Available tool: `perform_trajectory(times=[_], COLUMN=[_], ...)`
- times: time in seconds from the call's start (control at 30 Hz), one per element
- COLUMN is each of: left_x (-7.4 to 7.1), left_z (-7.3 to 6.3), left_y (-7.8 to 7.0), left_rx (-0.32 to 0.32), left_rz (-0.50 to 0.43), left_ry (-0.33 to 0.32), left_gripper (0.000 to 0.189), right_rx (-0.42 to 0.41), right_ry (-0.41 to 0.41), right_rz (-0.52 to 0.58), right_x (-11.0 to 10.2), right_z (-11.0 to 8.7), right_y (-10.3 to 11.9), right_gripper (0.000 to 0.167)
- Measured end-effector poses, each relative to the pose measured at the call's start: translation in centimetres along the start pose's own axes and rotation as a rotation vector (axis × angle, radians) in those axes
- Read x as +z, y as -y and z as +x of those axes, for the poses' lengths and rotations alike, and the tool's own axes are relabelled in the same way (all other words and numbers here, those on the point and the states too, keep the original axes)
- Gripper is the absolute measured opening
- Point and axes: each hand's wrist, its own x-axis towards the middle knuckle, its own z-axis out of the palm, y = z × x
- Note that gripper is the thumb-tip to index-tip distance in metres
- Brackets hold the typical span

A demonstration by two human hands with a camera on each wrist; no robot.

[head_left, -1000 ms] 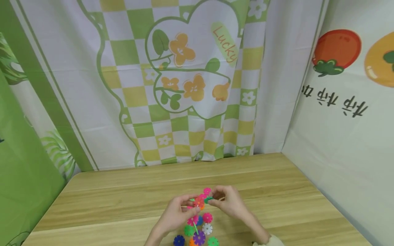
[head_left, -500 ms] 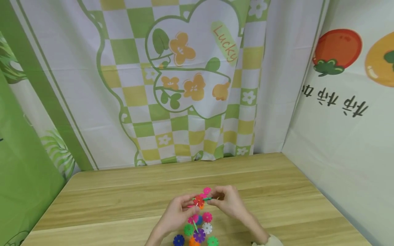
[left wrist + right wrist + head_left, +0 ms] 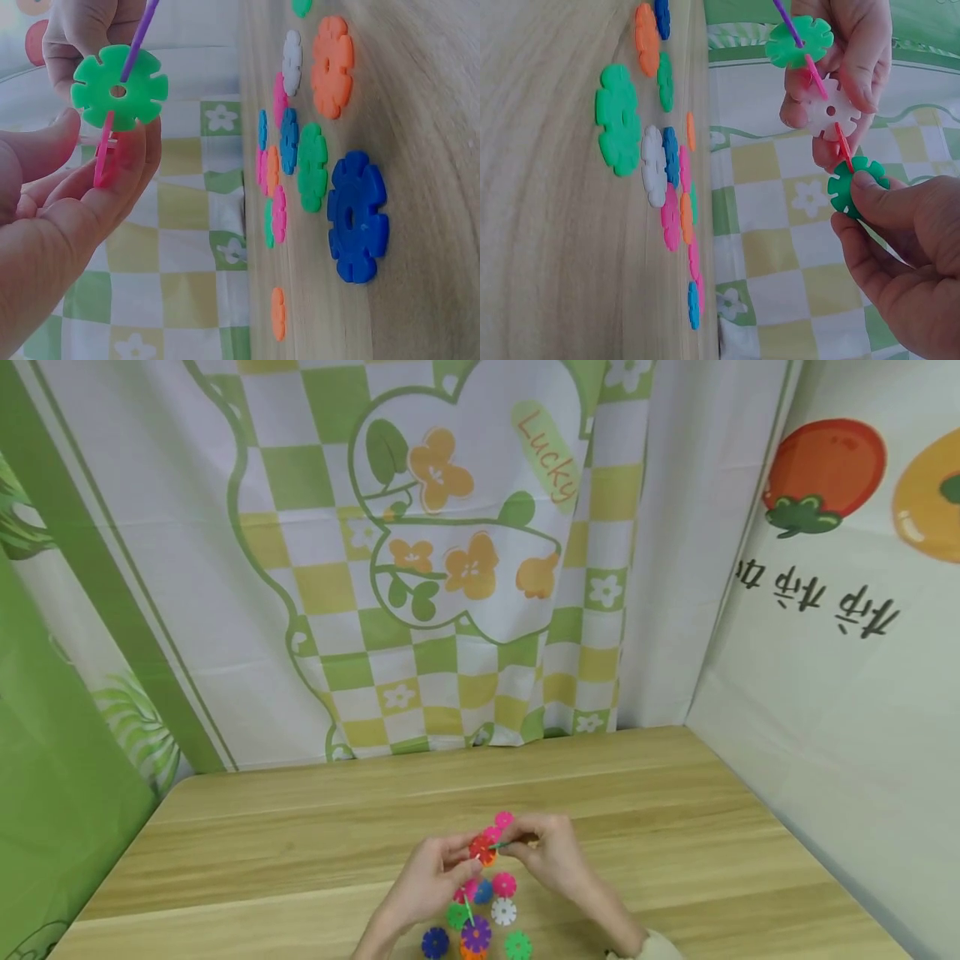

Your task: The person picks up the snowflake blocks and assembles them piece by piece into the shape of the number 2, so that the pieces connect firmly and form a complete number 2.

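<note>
A chain of slotted snowflake discs hangs between both hands, above the table. My left hand (image 3: 427,881) pinches it at the white disc (image 3: 821,121), thumb on one side and fingers behind. Joined to that are a pink disc (image 3: 103,163), a light green disc (image 3: 144,90) and a purple disc (image 3: 140,39) at the lower end. On the other side a red disc (image 3: 844,144) stands edge-on in the right wrist view. My right hand (image 3: 551,860) pinches a dark green disc (image 3: 841,193) between thumb and fingers, its edge right at the red disc.
Loose discs lie flat on the wooden table (image 3: 300,835), below and beyond the hands. Among them are a dark blue disc (image 3: 373,247), an orange disc (image 3: 340,67), a white one (image 3: 653,165) and a light green one (image 3: 613,112). A checkered curtain (image 3: 450,660) hangs behind the table.
The dark green disc has turned edge-on and come left against the red disc, with my right hand drawing closer to my left. The head view has tilted slightly.
</note>
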Motion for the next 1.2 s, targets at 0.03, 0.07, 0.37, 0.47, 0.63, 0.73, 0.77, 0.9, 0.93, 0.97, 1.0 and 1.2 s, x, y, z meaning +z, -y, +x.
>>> perform_trajectory(times=[0.03,0.07,0.37,0.47,0.63,0.73,0.77,0.9,0.93,0.97,1.0,1.2], left_x=[0.0,-0.1,-0.3,-0.2,0.2,0.4,0.5,0.7,0.7,0.8,0.8,0.9], left_z=[0.0,0.0,0.0,0.0,0.0,0.1,0.1,0.1,0.1,0.1,0.2,0.3], left_y=[0.0,0.0,0.0,0.1,0.3,0.4,0.4,0.5,0.5,0.5,0.5,0.5], left_rx=[0.003,0.005,-0.009,-0.017,-0.011,-0.015,-0.02,-0.034,-0.038,-0.04,-0.042,-0.044], left_rz=[-0.008,-0.014,-0.117,-0.134,-0.141,-0.154,-0.16,-0.15,-0.148,-0.143,-0.138,-0.14], left_ry=[0.003,0.006,0.058,0.068,0.077,0.061,0.052,0.015,0.007,-0.001,-0.005,-0.015], left_gripper=[0.044,0.045,0.049,0.046,0.04,0.036,0.036,0.036,0.036,0.037,0.037,0.036], right_rx=[-0.007,-0.007,0.113,0.11,0.121,0.146,0.151,0.136,0.128,0.123,0.119,0.139], right_ry=[-0.003,-0.003,0.101,0.132,0.162,0.169,0.168,0.149,0.143,0.14,0.139,0.157], right_rz=[0.003,0.008,0.108,0.15,0.194,0.196,0.195,0.187,0.184,0.181,0.181,0.213], right_x=[0.0,0.0,-0.7,-0.8,-0.7,-0.7,-0.6,-0.5,-0.5,-0.5,-0.5,-0.7], right_z=[0.0,0.0,0.2,0.2,0.2,0.1,0.1,0.1,0.0,0.0,0.1,0.1], right_y=[-0.1,-0.1,0.0,0.1,0.1,0.2,0.2,0.4,0.5,0.5,0.6,0.8], right_gripper=[0.019,0.019,0.01,0.009,0.009,0.011,0.011,0.012,0.012,0.012,0.012,0.012])
